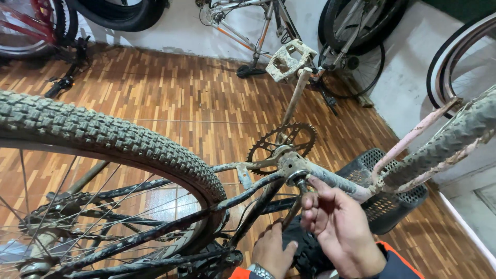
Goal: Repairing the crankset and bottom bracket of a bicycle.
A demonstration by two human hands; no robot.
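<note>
A dirty bicycle stands upside down in front of me. Its knobby rear tyre [129, 139] fills the left, and the chainring [268, 140] and pale upper pedal [289, 59] rise at the centre. My right hand [336, 227] pinches the top of the near crank arm [290, 212] with thumb and fingers, right at the bottom bracket [289, 163]. Below it, my left hand [271, 250], with a wristwatch, curls around the black lower pedal [307, 250] at that crank's end. What the right fingertips pinch is too small to make out.
The front tyre [449, 139] and pink fork [413, 135] cross at the right above a black perforated basket [387, 209]. Other bicycles and wheels [356, 46] lean against the back wall. The floor [181, 93] is wood parquet.
</note>
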